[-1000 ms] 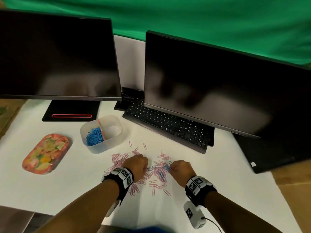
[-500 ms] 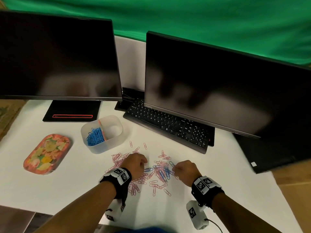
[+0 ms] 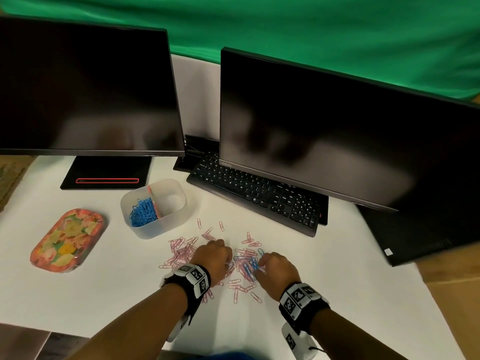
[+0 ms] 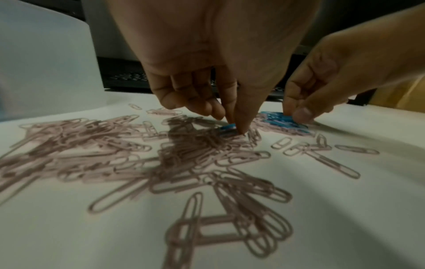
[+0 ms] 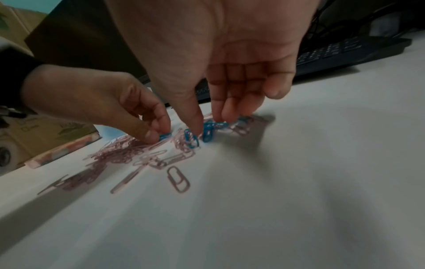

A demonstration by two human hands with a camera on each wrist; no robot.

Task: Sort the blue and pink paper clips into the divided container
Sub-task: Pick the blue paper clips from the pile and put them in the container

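Pink paper clips (image 3: 181, 253) lie scattered on the white table, with a few blue paper clips (image 3: 253, 265) between my hands. My left hand (image 3: 215, 258) pinches one blue clip (image 4: 228, 127) between thumb and forefinger at the pile's middle (image 4: 234, 127). My right hand (image 3: 275, 266) has thumb and fingers closed around a small bunch of blue clips (image 5: 208, 131) on the table (image 5: 210, 125). The translucent divided container (image 3: 179, 216) stands to the far left of the pile. Its left compartment holds blue clips (image 3: 142, 211); the right one looks bare.
A black keyboard (image 3: 257, 193) lies just beyond the pile under the right monitor (image 3: 324, 131). The left monitor's stand (image 3: 106, 175) is behind the container. A floral tray (image 3: 67, 240) sits at the left.
Both hands stay in the pile with only small shifts. The right hand has drawn slightly toward the left hand, and the blue clips between them are more bunched.
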